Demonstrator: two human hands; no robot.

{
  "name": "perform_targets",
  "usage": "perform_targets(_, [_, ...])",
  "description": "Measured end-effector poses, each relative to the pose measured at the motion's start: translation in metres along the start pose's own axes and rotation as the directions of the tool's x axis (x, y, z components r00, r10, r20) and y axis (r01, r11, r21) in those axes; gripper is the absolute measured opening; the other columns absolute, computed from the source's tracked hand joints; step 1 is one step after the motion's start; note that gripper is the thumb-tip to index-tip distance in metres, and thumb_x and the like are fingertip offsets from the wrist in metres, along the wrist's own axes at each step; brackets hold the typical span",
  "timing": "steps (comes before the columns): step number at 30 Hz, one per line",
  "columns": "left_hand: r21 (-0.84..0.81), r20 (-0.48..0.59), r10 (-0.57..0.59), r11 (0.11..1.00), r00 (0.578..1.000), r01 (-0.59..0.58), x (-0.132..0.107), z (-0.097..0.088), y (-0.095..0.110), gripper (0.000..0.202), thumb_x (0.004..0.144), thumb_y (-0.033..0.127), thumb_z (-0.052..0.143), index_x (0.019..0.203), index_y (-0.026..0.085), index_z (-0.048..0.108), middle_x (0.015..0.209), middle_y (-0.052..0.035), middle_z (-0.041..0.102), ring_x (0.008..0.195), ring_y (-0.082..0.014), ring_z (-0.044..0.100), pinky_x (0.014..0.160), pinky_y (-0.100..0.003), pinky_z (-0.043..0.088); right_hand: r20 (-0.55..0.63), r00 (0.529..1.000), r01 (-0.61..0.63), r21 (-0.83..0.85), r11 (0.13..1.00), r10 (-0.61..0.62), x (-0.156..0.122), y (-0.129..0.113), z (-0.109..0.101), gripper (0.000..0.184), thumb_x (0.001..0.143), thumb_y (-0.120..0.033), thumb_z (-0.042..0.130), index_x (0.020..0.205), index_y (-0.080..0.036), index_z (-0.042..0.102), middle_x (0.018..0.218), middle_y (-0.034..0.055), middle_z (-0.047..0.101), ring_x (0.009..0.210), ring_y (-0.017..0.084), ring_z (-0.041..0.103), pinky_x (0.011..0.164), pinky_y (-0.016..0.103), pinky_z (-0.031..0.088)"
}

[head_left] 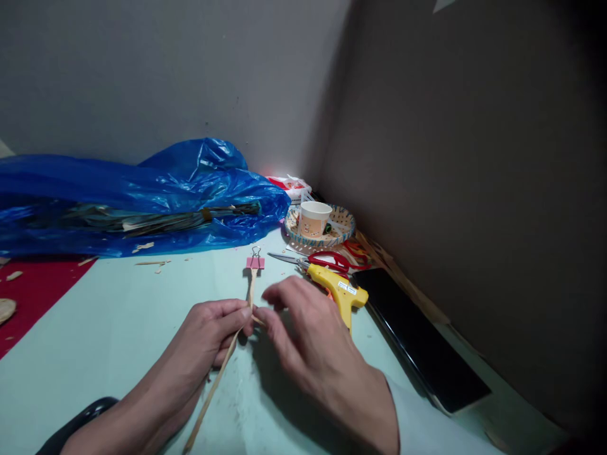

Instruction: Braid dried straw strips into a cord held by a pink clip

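Note:
My left hand (215, 332) pinches a long thin wooden strip (213, 385) that lies on the pale green table (118, 328). The strip's far end is held by a pink binder clip (255, 261). My right hand (303, 332) meets the left at the pinch point, with thumb and forefinger closed on a short piece of strip (258, 320) and the other fingers curled above.
A yellow glue gun (339, 289) and red-handled scissors (322, 259) lie just right of my hands. A woven tray (344, 222) with a paper cup (313, 218) sits behind them. A black phone (422, 341) lies by the wall; a blue plastic bag (142, 196) of strips lies at back left.

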State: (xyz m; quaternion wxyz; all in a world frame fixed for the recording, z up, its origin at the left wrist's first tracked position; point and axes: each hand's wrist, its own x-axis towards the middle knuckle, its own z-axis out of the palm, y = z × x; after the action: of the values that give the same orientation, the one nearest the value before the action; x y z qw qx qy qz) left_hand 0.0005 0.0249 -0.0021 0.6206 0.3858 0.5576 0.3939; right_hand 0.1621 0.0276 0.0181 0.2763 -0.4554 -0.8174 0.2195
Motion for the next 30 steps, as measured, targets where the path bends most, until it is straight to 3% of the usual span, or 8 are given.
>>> perform_targets(4, [-0.074,0.044,-0.028,0.997,0.999,0.031,0.000,-0.002,-0.001,0.016,0.077,0.029,0.064,0.068,0.017,0.060,0.059,0.0048,0.053,0.050,-0.0064,0.039,0.052,-0.019,0.032,0.124,0.987,-0.131,0.244,0.961,0.103,0.011,0.009,0.002,0.016,0.095,-0.024,0.045,0.103,-0.018,0.057,0.094,0.0055,0.066,0.088,0.018,0.059,0.076,0.029,0.042])
perform_targets(7, [-0.099,0.085,-0.016,0.995,0.996,0.025,0.000,-0.003,0.000,0.017,0.077,0.028,0.063,0.066,0.016,0.060,0.059,0.0020,0.058,0.051,-0.0081,0.049,0.051,-0.019,0.034,0.294,0.953,-0.202,0.458,0.866,0.067,0.017,0.011,0.011,0.019,0.097,-0.025,0.039,0.092,-0.018,0.056,0.077,0.0011,0.064,0.072,0.013,0.061,0.068,0.024,0.042])
perform_targets(9, [-0.092,0.084,-0.027,0.995,0.996,0.035,-0.001,-0.003,0.001,0.016,0.075,0.028,0.064,0.067,0.016,0.059,0.054,0.0032,0.055,0.046,-0.0070,0.047,0.045,-0.017,0.030,0.336,0.938,-0.254,0.483,0.838,0.091,0.021,0.010,0.016,0.022,0.097,-0.028,0.040,0.083,-0.018,0.054,0.066,-0.0018,0.057,0.060,0.011,0.056,0.061,0.023,0.039])
perform_targets(14, [-0.066,0.016,-0.010,0.998,1.000,0.011,-0.004,-0.001,0.002,0.021,0.072,0.031,0.067,0.066,0.015,0.054,0.051,0.0094,0.041,0.041,-0.0012,0.023,0.041,-0.015,0.015,0.286,0.948,-0.255,0.433,0.864,0.137,0.025,0.008,0.019,0.025,0.093,-0.028,0.049,0.073,-0.015,0.056,0.062,-0.0038,0.046,0.056,0.008,0.040,0.054,0.022,0.030])
perform_targets(19, [0.041,-0.046,0.023,0.999,0.999,-0.021,-0.009,0.003,0.000,0.022,0.075,0.035,0.061,0.068,0.018,0.050,0.055,0.0079,0.042,0.045,-0.0045,0.027,0.045,-0.017,0.019,0.271,0.948,-0.286,0.490,0.823,0.168,0.024,0.014,0.025,0.024,0.091,-0.027,0.050,0.074,-0.015,0.061,0.061,-0.0033,0.048,0.055,0.008,0.040,0.054,0.022,0.028])
perform_targets(24, [0.219,-0.101,0.163,0.966,0.981,-0.138,-0.010,0.005,-0.003,0.023,0.079,0.033,0.054,0.062,0.019,0.047,0.052,0.0091,0.038,0.045,-0.0067,0.027,0.044,-0.020,0.020,0.218,0.953,-0.296,0.520,0.801,0.210,0.021,0.012,0.029,0.015,0.087,-0.024,0.051,0.083,-0.015,0.062,0.063,-0.0027,0.054,0.057,0.010,0.043,0.055,0.022,0.030])
perform_targets(27, [0.243,-0.141,0.211,0.955,0.967,-0.173,-0.010,0.008,-0.001,0.014,0.078,0.034,0.054,0.083,0.021,0.050,0.053,0.0093,0.046,0.043,-0.0087,0.031,0.044,-0.022,0.023,0.200,0.950,-0.310,0.540,0.782,0.239,0.020,0.010,0.029,0.012,0.087,-0.022,0.050,0.091,-0.015,0.059,0.059,-0.0040,0.055,0.057,0.011,0.046,0.056,0.022,0.033])
perform_targets(30, [0.277,-0.173,0.259,0.939,0.950,-0.205,-0.010,0.010,0.000,0.028,0.080,0.036,0.053,0.103,0.023,0.043,0.055,0.0094,0.051,0.046,-0.0125,0.040,0.047,-0.023,0.028,0.213,0.948,-0.317,0.549,0.773,0.237,0.021,0.011,0.031,0.010,0.086,-0.023,0.051,0.082,-0.016,0.057,0.058,-0.0032,0.056,0.055,0.011,0.047,0.055,0.022,0.033])
